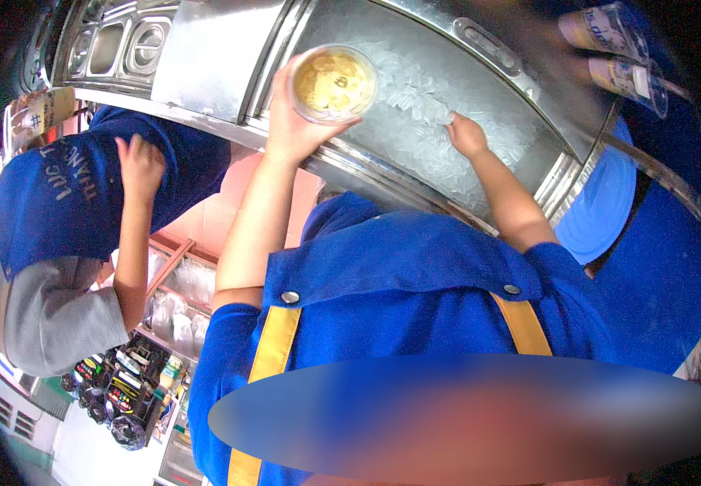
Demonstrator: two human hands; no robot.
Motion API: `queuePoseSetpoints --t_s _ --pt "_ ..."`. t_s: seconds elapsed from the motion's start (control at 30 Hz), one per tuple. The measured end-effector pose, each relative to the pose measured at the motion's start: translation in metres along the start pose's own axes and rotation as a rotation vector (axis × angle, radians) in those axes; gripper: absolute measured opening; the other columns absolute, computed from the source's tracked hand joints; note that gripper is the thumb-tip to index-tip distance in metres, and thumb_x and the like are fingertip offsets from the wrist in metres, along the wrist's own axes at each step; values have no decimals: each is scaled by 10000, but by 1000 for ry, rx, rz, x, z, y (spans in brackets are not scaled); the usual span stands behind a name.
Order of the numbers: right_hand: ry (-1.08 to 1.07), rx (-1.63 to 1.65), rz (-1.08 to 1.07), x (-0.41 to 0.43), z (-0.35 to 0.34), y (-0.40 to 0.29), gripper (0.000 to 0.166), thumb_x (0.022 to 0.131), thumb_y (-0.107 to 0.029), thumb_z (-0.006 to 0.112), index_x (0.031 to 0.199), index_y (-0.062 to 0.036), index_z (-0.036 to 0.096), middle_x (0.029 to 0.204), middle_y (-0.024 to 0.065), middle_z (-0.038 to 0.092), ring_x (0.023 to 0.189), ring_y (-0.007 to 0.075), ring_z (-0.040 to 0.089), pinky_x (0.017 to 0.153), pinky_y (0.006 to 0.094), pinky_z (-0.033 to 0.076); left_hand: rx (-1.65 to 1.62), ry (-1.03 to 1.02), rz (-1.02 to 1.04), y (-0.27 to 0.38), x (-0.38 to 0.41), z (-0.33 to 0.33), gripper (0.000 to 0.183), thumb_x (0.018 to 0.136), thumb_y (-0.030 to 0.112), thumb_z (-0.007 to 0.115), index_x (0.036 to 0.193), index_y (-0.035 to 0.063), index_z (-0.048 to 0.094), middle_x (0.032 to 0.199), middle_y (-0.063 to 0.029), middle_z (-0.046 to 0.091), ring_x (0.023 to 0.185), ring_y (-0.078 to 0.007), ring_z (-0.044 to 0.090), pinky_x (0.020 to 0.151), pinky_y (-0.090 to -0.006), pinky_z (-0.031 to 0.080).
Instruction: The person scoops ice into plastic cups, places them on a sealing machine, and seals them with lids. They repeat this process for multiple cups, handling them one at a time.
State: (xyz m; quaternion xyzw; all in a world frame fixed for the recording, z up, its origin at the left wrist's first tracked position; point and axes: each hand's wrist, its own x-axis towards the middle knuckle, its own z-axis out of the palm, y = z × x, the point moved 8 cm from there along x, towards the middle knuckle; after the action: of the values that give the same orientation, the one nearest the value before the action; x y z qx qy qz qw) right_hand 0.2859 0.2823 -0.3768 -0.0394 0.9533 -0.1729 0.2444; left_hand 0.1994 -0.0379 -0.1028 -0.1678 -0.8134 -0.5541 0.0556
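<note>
My left hand (pixel 290 136) is wrapped around a clear plastic cup (pixel 333 84) with a yellowish drink in it. I look down through its open top and see pale, rounded pieces or bubbles at the surface. The cup is above the near left edge of a stainless steel ice bin (pixel 341 27). Inside the bin lies a broad heap of clear ice pieces (pixel 405 152). Low over the ice, my right hand (pixel 467 135) is closed on what looks like a clear scoop (pixel 437 113) with ice on it; its outline blends into the heap.
A co-worker in a blue apron (pixel 47 200) stands close on the left, one bent arm raised. Steel inset pans (pixel 107 48) sit at the upper left. Stacked printed cups (pixel 620 76) are at the far right, near a round blue object (pixel 599 194). Black machines with buttons (pixel 126 389) stand lower left.
</note>
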Motion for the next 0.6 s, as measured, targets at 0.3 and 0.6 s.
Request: queuePoseSetpoints --t_s 0.3,0.6 --pt "83 -147 -216 -122 -280 -97 305 775 -111 550 1068 -29 576 1046 197 613 959 389 587 807 464 488 100 -203 -96 3 -9 43 938 510 233 908 1277 28 409 1241 -142 535 1157 -251 535 985 -370 432" --pt "-23 -438 -32 -170 -346 -166 147 754 -81 612 881 -9 591 846 217 625 841 405 597 731 481 480 -101 -321 35 26 7 107 972 508 268 906 1304 37 399 1262 -167 517 1178 -292 515 993 -375 421"
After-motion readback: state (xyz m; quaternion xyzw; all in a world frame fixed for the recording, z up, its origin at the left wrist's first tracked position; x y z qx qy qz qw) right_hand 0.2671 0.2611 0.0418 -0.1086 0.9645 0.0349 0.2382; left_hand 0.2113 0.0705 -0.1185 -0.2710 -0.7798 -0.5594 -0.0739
